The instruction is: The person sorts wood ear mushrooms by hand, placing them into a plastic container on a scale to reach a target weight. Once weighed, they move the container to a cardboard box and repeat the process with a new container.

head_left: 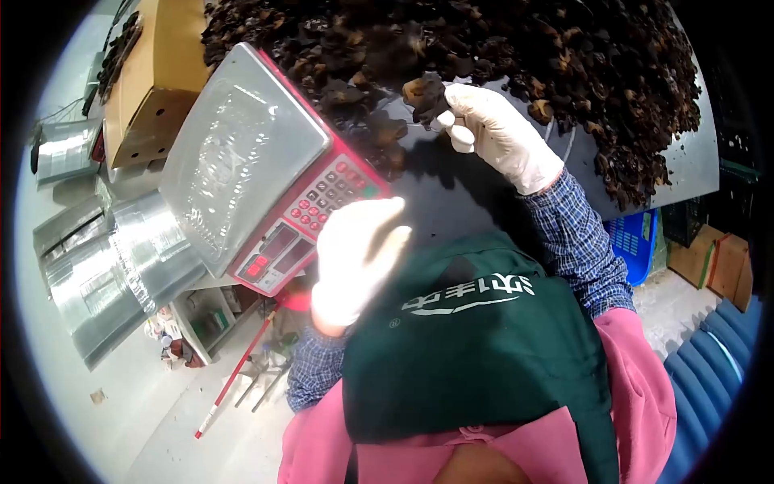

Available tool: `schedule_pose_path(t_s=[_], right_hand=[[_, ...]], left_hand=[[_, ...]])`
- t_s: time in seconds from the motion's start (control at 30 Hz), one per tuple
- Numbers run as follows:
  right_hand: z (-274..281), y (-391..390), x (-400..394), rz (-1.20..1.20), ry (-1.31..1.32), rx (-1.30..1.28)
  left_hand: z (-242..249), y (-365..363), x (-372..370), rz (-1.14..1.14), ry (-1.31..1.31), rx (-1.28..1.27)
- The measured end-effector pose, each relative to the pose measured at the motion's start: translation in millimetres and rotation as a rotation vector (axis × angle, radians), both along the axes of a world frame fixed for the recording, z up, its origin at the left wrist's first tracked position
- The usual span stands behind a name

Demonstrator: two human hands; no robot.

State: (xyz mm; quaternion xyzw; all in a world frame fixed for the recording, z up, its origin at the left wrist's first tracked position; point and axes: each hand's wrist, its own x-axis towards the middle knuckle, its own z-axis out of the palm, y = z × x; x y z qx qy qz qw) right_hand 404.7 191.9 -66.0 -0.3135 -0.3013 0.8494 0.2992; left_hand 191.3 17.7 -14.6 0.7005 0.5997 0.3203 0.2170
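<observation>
My right hand, in a white glove, pinches a dark brown wood ear mushroom between thumb and fingers. It hangs just above the dark tabletop, at the near edge of a large heap of wood ear mushrooms. My left hand, also gloved and washed out by bright light, is in front of the lower corner of a red digital scale. Its fingers and thumb look apart, with nothing visible between them. Clear plastic covers the scale's pan, which carries no mushrooms.
A cardboard box stands beyond the scale on the left, near plastic-wrapped bundles. A red stick leans low on the left. A blue basket sits under the table's right edge, with wooden boxes further right.
</observation>
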Motion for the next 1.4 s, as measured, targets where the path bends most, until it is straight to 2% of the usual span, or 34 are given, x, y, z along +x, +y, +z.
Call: schedule_pose_path(t_s=[0.1, 0.13, 0.17, 0.2, 0.23, 0.27, 0.3, 0.33, 0.4, 0.47, 0.57, 0.6, 0.63, 0.67, 0.7, 0.73, 0.77, 0.87, 0.9, 0.93, 1.0, 1.07, 1.13, 1.23, 1.27, 1.33, 1.4], right_hand=[[29, 1, -33, 0.065, -0.141, 0.237], [47, 0, -49, 0.088, -0.204, 0.338], [66, 0, -66, 0.127, -0.236, 0.508], [75, -3, -88, 0.119, -0.168, 0.567], [85, -1, -108, 0.11, -0.264, 0.876], [89, -8, -132, 0.032, -0.26, 1.0], [84, -11, -153, -0.084, -0.147, 1.198], [82, -18, -175, -0.139, -0.299, 1.349], [74, -24, -197, -0.031, -0.375, 1.455], [69, -28, -195, 0.056, -0.354, 1.446], [53, -22, -161, -0.224, -0.39, 1.474], [50, -13, -134, -0.196, -0.476, 1.342], [25, 7, -118, -0.408, -0.54, 1.533], [7, 22, -91, -0.394, -0.834, 1.601], [10, 29, -63, -0.304, -1.077, 1.693], [1, 28, -41, -0.131, -1.326, 1.602], [-11, 27, -24, -0.037, -1.474, 1.642], [-29, 23, 4, -0.111, -1.289, 1.594], [-20, 23, 0, -0.245, -1.095, 1.488], [-7, 15, -2, -0.219, -0.856, 0.934], [-1, 27, 2, -0.127, -0.489, 0.49], [-6, 38, -1, -0.047, -0.03, 0.237], [4, 33, -12, -0.024, 0.072, 0.195], [44, 28, -57, 0.015, 0.016, 0.285], [43, 35, -73, 0.093, -0.049, 0.596], [73, 31, -112, 0.178, -0.059, 0.856], [95, 25, -150, 0.215, -0.187, 1.191]], left_hand=[[-8, -6, 4, 0.0, 0.008, 0.032], [-13, -6, 2, -0.016, -0.091, -0.009], [-16, -10, 3, -0.011, -0.07, 0.002], [-19, -12, 4, -0.011, -0.052, 0.016], [-22, -11, 3, -0.035, -0.113, -0.031], [-21, -12, 5, -0.015, -0.12, -0.036], [-23, -14, 5, 0.008, -0.103, -0.037], [-25, -15, 5, 0.029, -0.088, -0.038], [-36, -23, -1, 0.039, -0.026, -0.045], [-38, -26, -4, 0.061, -0.032, -0.054], [-31, -18, -5, 0.059, -0.064, -0.026], [-36, -20, -6, 0.038, -0.095, -0.056], [-37, -19, -8, 0.035, -0.118, -0.065], [-38, -18, -8, 0.031, -0.138, -0.075], [-38, -16, -8, 0.026, -0.139, -0.081], [-38, -14, -7, 0.02, -0.139, -0.086], [-38, -12, -6, 0.014, -0.137, -0.093], [-36, -5, -4, -0.015, -0.108, -0.034], [-35, -4, -2, -0.014, -0.108, -0.039], [-34, -4, -1, -0.014, -0.108, -0.044], [-31, -1, 0, -0.015, -0.112, -0.045], [-28, -1, 4, -0.007, -0.124, -0.046], [-26, -4, 6, 0.002, -0.086, -0.024], [-30, -8, 7, 0.009, -0.107, -0.008], [-31, -7, 7, -0.001, -0.104, 0.012], [-32, -9, 7, -0.014, -0.085, 0.051], [-31, -9, 6, 0.003, -0.104, 0.049]])
